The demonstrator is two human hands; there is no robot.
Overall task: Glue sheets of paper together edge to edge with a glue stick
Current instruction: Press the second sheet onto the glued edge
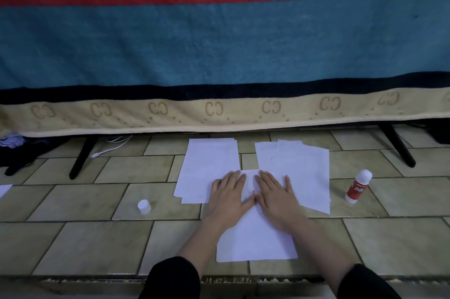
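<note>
Blanket (219, 38) fills the upper half of the frame: teal with 1 red stripe, a dark band and a tan patterned border, hanging over a piece of furniture on black legs (81, 157). Tiled floor (73, 201) takes the lower half, beige tiles with dark grout. Center sheet of paper (255, 238) lies flat at lower center, its near edge close to the person. Left paper stack (207, 165) sits up and left of it, right paper stack (299, 172) up and right, fanned, several sheets; the center sheet's far edge overlaps or touches both, exact seam hidden under the hands. Left hand (229, 197) lies palm down on the center sheet's upper left, fingers extended, close together, flat on paper. Right hand (275, 196) lies palm down just beside it, fingers slightly spread, thumbs touching at center. Neither hand grips anything. Black sleeves (173, 279) show at the bottom edge. Dark clothes (17, 152) lie on the floor at far left under the furniture. White cable (109, 146) lies near the left leg. Glue stick (358, 185) stands tilted on the floor at right, uncapped, red label, well apart from the hands, near the right stack. White cap (144, 206) sits on the floor at left of the papers.
</note>
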